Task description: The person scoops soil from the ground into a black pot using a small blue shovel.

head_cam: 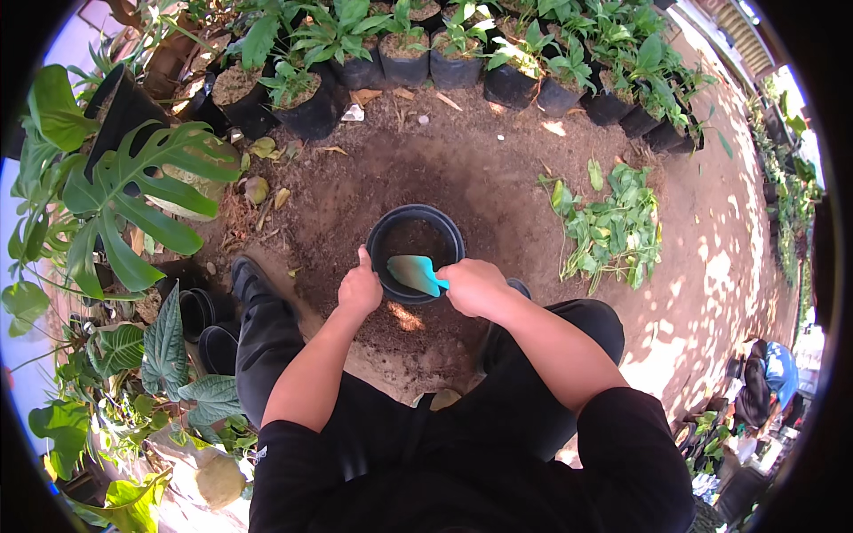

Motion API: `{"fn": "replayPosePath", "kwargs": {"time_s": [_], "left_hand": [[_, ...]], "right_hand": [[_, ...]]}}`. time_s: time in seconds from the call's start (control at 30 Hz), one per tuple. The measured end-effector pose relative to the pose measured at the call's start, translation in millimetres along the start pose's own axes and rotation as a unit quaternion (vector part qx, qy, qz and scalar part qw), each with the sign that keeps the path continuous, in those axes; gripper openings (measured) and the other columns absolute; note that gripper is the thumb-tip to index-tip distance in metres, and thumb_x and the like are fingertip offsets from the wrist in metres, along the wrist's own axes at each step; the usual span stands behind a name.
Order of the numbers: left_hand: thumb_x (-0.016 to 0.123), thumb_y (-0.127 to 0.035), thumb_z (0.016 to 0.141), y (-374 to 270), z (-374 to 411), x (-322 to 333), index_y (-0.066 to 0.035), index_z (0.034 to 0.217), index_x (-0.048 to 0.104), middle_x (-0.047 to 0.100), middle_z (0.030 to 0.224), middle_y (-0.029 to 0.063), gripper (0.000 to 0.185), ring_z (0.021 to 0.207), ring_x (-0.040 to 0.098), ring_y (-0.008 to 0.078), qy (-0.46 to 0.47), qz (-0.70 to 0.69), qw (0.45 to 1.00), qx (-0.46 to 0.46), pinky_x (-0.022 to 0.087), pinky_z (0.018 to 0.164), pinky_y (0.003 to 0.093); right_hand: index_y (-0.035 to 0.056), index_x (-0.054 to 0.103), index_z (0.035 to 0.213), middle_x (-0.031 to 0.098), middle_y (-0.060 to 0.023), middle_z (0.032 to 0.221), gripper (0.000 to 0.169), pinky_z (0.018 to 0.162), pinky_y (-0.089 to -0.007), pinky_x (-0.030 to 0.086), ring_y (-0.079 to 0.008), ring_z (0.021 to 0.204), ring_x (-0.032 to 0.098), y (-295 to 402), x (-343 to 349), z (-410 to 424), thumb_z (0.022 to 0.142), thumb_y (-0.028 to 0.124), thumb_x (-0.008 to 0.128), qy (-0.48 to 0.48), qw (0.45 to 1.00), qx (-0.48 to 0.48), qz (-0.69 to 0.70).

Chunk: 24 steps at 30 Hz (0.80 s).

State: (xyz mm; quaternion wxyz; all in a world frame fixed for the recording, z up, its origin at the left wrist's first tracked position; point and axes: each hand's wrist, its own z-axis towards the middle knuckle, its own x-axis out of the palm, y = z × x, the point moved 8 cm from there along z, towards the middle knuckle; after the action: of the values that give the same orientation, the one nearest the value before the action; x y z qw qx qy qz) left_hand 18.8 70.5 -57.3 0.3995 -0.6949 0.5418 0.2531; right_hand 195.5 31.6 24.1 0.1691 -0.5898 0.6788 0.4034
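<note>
A round black plastic pot [458, 230] stands on the soil between my feet, with dark soil [414, 240] inside it. My left hand [360, 288] is at the pot's left rim, one finger pointing up along the outer wall; how firmly it grips is hard to see. In my right hand [472, 286] is the handle of a turquoise hand trowel [412, 273]. Its blade lies over the pot's opening, pointing left, smeared with brown soil. Most of the handle is hidden in my fist.
Black grow bags with leafy plants [456, 63] line the far side. A heap of cut green vines [610, 223] lies to the right. Monstera leaves [143, 186] and empty black pots [216, 343] are at left. Another person [766, 380] bends at the far right.
</note>
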Motion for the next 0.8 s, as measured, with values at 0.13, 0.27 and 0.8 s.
{"fn": "replayPosePath", "kwargs": {"time_s": [0.13, 0.27, 0.8], "left_hand": [[0.048, -0.016, 0.088, -1, 0, 1, -0.004, 0.14, 0.02, 0.061, 0.093, 0.0264, 0.06, 0.088, 0.06, 0.0404, -0.004, -0.003, 1.0, 0.008, 0.048, 0.078, 0.0477], [0.048, -0.017, 0.089, -5, 1, 3, -0.005, 0.14, 0.02, 0.06, 0.094, 0.0276, 0.06, 0.089, 0.059, 0.0411, -0.006, -0.017, 1.0, -0.004, 0.047, 0.079, 0.048], [0.042, 0.002, 0.084, 8, -2, 48, -0.001, 0.12, 0.027, 0.059, 0.079, 0.0167, 0.04, 0.056, 0.061, 0.0204, 0.089, -0.364, 0.919, -0.123, 0.049, 0.047, 0.0305]], "right_hand": [[0.0137, 0.065, 0.102, 0.065, -0.0093, 0.095, 0.032, 0.074, -0.0384, 0.051, -0.0285, 0.091, 0.062, -5, -21, -8, 0.073, 0.002, 0.058, -0.028, 0.999, -0.037, 0.006], [0.0158, 0.064, 0.109, 0.065, -0.0092, 0.101, 0.038, 0.075, -0.0385, 0.051, -0.0278, 0.095, 0.061, -9, 0, 5, 0.074, 0.003, 0.057, 0.014, 1.0, -0.006, -0.025], [0.0118, 0.065, 0.107, 0.065, -0.0128, 0.1, 0.038, 0.078, -0.0379, 0.05, -0.0298, 0.095, 0.061, -16, -13, 12, 0.071, 0.003, 0.055, -0.028, 0.994, 0.053, 0.086]]}}
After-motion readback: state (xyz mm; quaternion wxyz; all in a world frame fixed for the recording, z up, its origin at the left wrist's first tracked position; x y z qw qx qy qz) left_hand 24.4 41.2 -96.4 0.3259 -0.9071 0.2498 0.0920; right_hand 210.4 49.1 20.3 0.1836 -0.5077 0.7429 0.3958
